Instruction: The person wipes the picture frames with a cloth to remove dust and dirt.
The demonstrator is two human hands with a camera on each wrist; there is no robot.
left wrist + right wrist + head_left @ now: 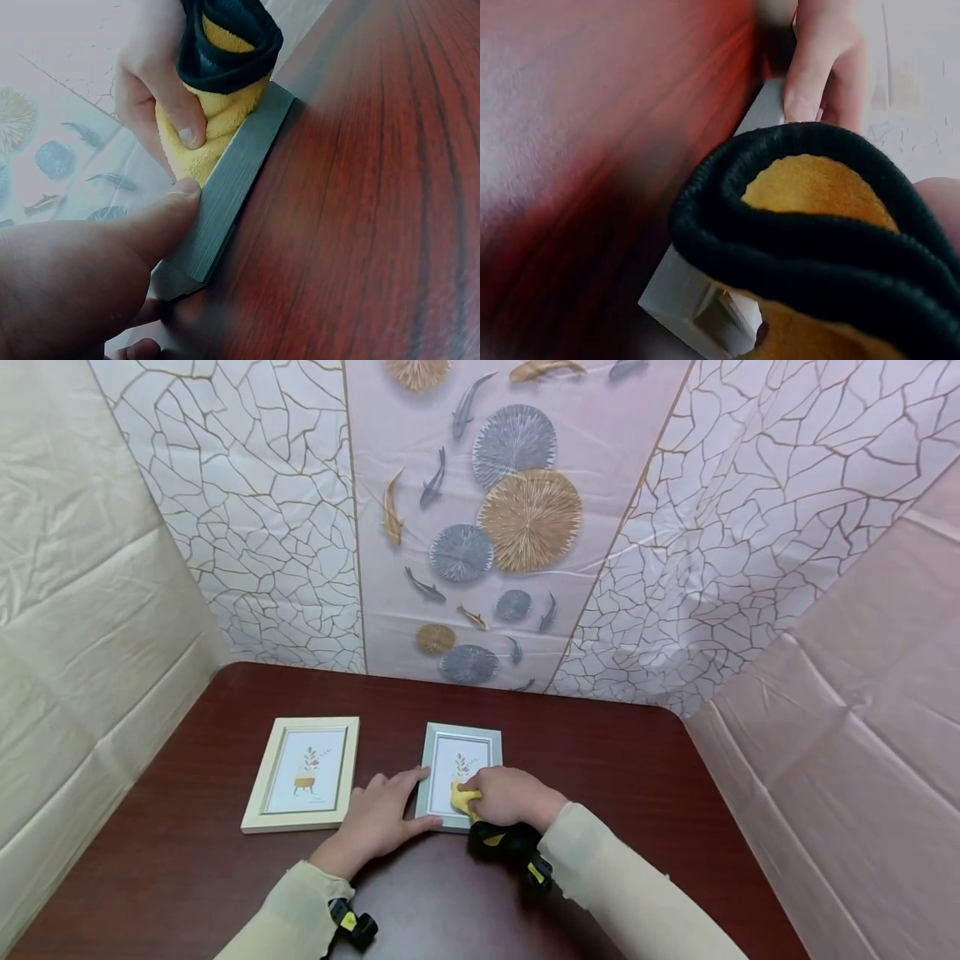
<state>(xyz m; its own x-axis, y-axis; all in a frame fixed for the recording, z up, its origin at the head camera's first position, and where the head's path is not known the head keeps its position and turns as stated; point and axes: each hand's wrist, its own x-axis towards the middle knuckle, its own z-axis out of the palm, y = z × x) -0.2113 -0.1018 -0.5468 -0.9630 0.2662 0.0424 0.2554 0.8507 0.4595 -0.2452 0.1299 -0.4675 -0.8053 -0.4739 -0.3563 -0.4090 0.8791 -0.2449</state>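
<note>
A silvery-grey picture frame (428, 777) lies flat with its plant print facing up. My left hand (381, 814) holds it by the near left corner, the thumb on its near edge and the fingers along its left side. My right hand (512, 795) grips a yellow cloth (462, 797) with black trim and presses it on the lower part of the picture. In the right wrist view, the folded black border (795, 262) of the cloth covers much of the frame. Part of the print is hidden under the cloth and hand.
A cream picture frame (257, 810) with a similar plant print lies to the left of my left hand. Both frames are on a dark red-brown wooden table (600, 752). Patterned cloth (525, 610) hangs behind it, and pale padded panels (847, 693) stand at both sides.
</note>
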